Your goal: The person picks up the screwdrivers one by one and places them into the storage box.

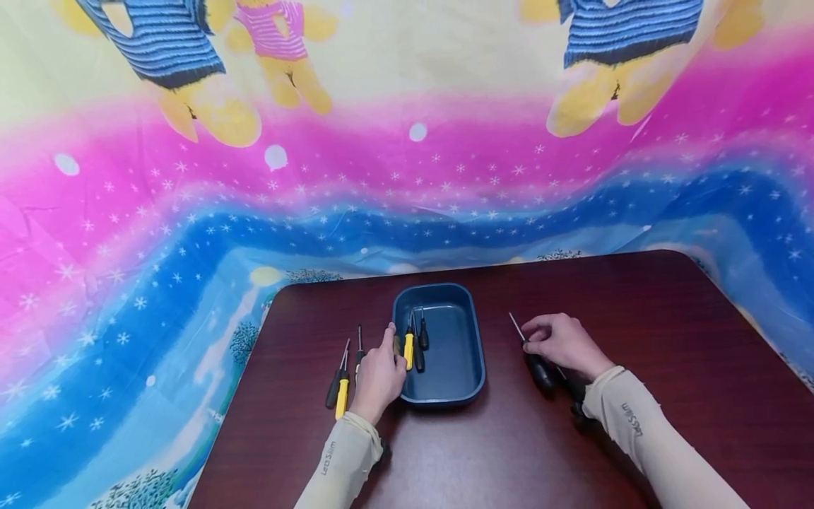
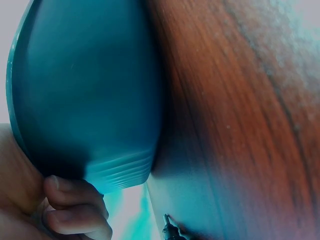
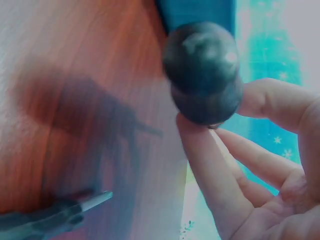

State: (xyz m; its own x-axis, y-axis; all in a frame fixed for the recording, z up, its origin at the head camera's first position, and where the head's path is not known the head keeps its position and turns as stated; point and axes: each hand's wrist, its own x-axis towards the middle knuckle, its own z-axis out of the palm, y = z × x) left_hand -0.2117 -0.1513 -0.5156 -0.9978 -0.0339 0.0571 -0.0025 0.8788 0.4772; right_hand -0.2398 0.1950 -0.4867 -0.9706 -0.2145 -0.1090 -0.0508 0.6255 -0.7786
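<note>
My left hand (image 1: 380, 375) grips the left rim of a dark blue rectangular tray (image 1: 453, 357); in the left wrist view, curled fingers (image 2: 75, 205) sit at the tray's edge. Inside it lie a yellow-handled screwdriver (image 1: 409, 351) and black-handled ones (image 1: 424, 338). To the right of the tray, my right hand (image 1: 566, 343) pinches a black-handled screwdriver (image 1: 539, 373) between thumb and fingers, its shaft pointing away to the upper left. The handle's rounded end (image 3: 202, 70) faces the right wrist camera, raised over its shadow on the table.
Another dark-handled screwdriver (image 3: 45, 220) lies on the brown table (image 1: 509, 452) near the right wrist. Left of the left hand are a yellow-handled screwdriver (image 1: 342, 398), a black-handled one (image 1: 333, 391) and one partly hidden by the hand. A patterned cloth (image 1: 381, 162) hangs behind the table.
</note>
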